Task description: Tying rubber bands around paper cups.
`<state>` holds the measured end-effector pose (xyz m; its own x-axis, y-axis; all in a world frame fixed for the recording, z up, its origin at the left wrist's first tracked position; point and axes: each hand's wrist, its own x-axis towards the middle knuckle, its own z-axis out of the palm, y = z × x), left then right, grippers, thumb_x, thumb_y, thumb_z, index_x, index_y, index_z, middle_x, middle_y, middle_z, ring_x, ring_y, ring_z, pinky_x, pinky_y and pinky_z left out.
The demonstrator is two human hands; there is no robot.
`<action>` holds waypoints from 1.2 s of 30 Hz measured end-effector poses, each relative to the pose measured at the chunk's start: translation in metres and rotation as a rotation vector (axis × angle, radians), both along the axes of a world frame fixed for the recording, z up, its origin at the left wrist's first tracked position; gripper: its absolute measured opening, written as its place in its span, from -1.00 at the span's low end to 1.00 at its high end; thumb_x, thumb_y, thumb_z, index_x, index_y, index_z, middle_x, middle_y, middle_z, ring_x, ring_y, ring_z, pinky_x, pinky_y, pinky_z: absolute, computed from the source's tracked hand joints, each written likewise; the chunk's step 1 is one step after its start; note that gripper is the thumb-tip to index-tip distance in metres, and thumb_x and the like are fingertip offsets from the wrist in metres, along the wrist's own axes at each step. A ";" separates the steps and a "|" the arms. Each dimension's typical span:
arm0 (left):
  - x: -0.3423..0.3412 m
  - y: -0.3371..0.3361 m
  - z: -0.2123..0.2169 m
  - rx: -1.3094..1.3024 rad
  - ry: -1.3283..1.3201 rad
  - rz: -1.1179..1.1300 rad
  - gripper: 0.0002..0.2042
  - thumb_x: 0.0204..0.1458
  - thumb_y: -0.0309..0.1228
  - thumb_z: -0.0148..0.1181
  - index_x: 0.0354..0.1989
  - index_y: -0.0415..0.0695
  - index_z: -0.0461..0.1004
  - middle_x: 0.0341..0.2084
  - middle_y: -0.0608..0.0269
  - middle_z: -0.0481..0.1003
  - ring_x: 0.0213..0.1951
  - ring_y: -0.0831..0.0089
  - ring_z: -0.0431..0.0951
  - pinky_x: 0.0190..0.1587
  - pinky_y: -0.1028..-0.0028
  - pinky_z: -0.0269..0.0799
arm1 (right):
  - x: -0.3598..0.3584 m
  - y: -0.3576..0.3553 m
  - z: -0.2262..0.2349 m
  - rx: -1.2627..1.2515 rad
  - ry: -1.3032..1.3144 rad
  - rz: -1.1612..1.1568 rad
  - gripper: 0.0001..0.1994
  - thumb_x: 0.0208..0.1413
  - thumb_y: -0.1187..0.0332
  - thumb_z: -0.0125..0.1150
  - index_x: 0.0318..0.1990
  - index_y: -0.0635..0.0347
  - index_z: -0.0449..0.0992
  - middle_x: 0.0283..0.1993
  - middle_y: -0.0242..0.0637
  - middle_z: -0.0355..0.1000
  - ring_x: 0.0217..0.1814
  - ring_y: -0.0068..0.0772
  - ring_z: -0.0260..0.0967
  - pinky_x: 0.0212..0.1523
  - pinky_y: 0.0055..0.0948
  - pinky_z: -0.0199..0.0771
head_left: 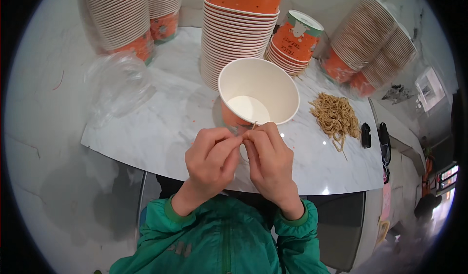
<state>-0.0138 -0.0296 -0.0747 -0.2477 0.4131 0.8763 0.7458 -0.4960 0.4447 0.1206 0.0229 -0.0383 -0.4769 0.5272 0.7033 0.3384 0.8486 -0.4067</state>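
A white-lined paper bucket with an orange outside stands on the marble-patterned table, tilted with its mouth facing me. Right at its near side, my left hand and my right hand meet, fingertips pinched together. Between them they grip a thin tan cord, whose end pokes up by the bucket's rim. Part of a pale loop shows below the fingertips. How the cord joins the bucket is hidden by my fingers. To the right lies a tangled pile of tan cords.
Behind the bucket rises a tall stack of nested buckets, with a shorter upside-down stack beside it. Plastic-wrapped stacks stand at back left and back right. Crumpled clear plastic lies left; a small black object sits right.
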 end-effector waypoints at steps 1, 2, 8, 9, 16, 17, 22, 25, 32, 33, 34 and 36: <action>-0.001 0.001 0.000 0.000 0.002 -0.001 -0.76 -0.12 -0.73 0.33 -0.24 -0.25 0.59 -0.31 0.18 0.52 -0.34 0.24 0.57 -0.38 0.38 0.50 | 0.001 0.001 0.000 0.000 0.002 -0.001 -0.87 0.08 0.57 0.29 -0.22 0.23 0.52 -0.27 -0.24 0.38 -0.31 -0.17 0.49 -0.44 -0.28 0.44; -0.002 0.001 0.001 -0.036 -0.060 -0.063 -0.76 -0.12 -0.74 0.34 -0.24 -0.25 0.60 -0.28 0.18 0.53 -0.34 0.27 0.58 -0.37 0.39 0.51 | 0.002 0.002 0.000 -0.034 0.004 0.027 -0.87 0.09 0.57 0.28 -0.21 0.24 0.52 -0.26 -0.22 0.37 -0.31 -0.14 0.48 -0.43 -0.26 0.44; -0.018 0.005 0.008 -0.115 -0.094 -0.266 -0.75 -0.11 -0.76 0.36 -0.23 -0.23 0.64 -0.21 0.17 0.54 -0.29 0.36 0.61 -0.30 0.43 0.55 | 0.012 0.008 0.007 -0.208 0.009 0.149 -0.89 0.16 0.57 0.25 -0.18 0.24 0.51 -0.24 -0.17 0.36 -0.31 -0.03 0.46 -0.37 -0.21 0.45; -0.021 0.007 0.008 -0.087 -0.043 -0.290 -0.74 -0.12 -0.75 0.37 -0.23 -0.22 0.65 -0.21 0.17 0.55 -0.28 0.36 0.61 -0.29 0.44 0.56 | 0.015 0.009 0.008 -0.255 -0.001 0.178 -0.90 0.18 0.56 0.24 -0.17 0.24 0.51 -0.24 -0.16 0.36 -0.30 -0.01 0.45 -0.34 -0.20 0.45; -0.037 0.020 0.011 -0.058 0.013 -0.446 -0.70 -0.15 -0.74 0.38 -0.20 -0.21 0.69 -0.13 0.14 0.58 -0.23 0.34 0.63 -0.23 0.45 0.57 | 0.025 0.017 0.020 -0.390 -0.015 0.258 -0.94 0.23 0.52 0.23 -0.18 0.26 0.51 -0.23 -0.15 0.39 -0.24 -0.01 0.47 -0.26 -0.22 0.46; -0.039 0.021 0.013 -0.072 0.041 -0.483 -0.70 -0.15 -0.74 0.38 -0.19 -0.20 0.70 -0.12 0.14 0.58 -0.22 0.34 0.63 -0.23 0.44 0.57 | 0.027 0.018 0.021 -0.413 -0.025 0.271 -0.93 0.23 0.52 0.23 -0.17 0.25 0.51 -0.23 -0.16 0.40 -0.24 -0.02 0.47 -0.25 -0.22 0.46; -0.045 0.032 0.022 -0.086 0.097 -0.635 -0.69 -0.15 -0.75 0.36 -0.19 -0.20 0.69 -0.11 0.13 0.58 -0.22 0.34 0.63 -0.23 0.44 0.56 | 0.035 0.025 0.023 -0.477 -0.038 0.318 -0.93 0.23 0.51 0.24 -0.16 0.26 0.53 -0.23 -0.18 0.42 -0.25 -0.06 0.47 -0.22 -0.25 0.46; -0.045 0.033 0.029 -0.095 0.162 -0.675 -0.72 -0.12 -0.75 0.34 -0.20 -0.22 0.67 -0.14 0.15 0.56 -0.24 0.35 0.62 -0.26 0.45 0.55 | 0.039 0.030 0.026 -0.528 -0.041 0.363 -0.94 0.22 0.51 0.25 -0.19 0.26 0.54 -0.25 -0.20 0.42 -0.26 -0.14 0.45 -0.22 -0.29 0.44; -0.023 0.019 0.023 -0.228 0.034 -0.485 -0.78 -0.13 -0.73 0.27 -0.30 -0.25 0.47 -0.28 0.22 0.47 -0.38 0.46 0.53 -0.37 0.51 0.48 | 0.035 0.025 0.016 -0.551 0.028 0.345 -0.94 0.22 0.52 0.25 -0.19 0.26 0.58 -0.26 -0.25 0.43 -0.30 -0.31 0.42 -0.28 -0.39 0.40; -0.020 0.017 0.020 -0.224 -0.016 -0.446 -0.78 -0.12 -0.72 0.26 -0.30 -0.24 0.43 -0.29 0.23 0.45 -0.40 0.49 0.50 -0.40 0.53 0.46 | 0.033 0.022 0.014 -0.504 0.059 0.331 -0.93 0.22 0.53 0.25 -0.17 0.26 0.58 -0.25 -0.26 0.44 -0.31 -0.34 0.42 -0.31 -0.42 0.40; -0.017 0.013 0.017 -0.226 -0.019 -0.442 -0.78 -0.12 -0.72 0.26 -0.30 -0.24 0.43 -0.29 0.23 0.45 -0.40 0.49 0.50 -0.40 0.53 0.46 | 0.031 0.017 0.013 -0.507 0.056 0.334 -0.93 0.22 0.53 0.25 -0.17 0.26 0.58 -0.25 -0.26 0.44 -0.31 -0.34 0.42 -0.31 -0.42 0.40; -0.010 0.005 0.008 -0.318 -0.169 -0.415 -0.81 -0.08 -0.74 0.16 -0.29 -0.23 0.43 -0.27 0.25 0.43 -0.38 0.54 0.42 -0.33 0.53 0.35 | 0.027 0.004 0.011 -0.484 0.228 0.181 -0.91 0.16 0.61 0.26 -0.20 0.32 0.55 -0.25 -0.32 0.43 -0.34 -0.55 0.34 -0.32 -0.56 0.37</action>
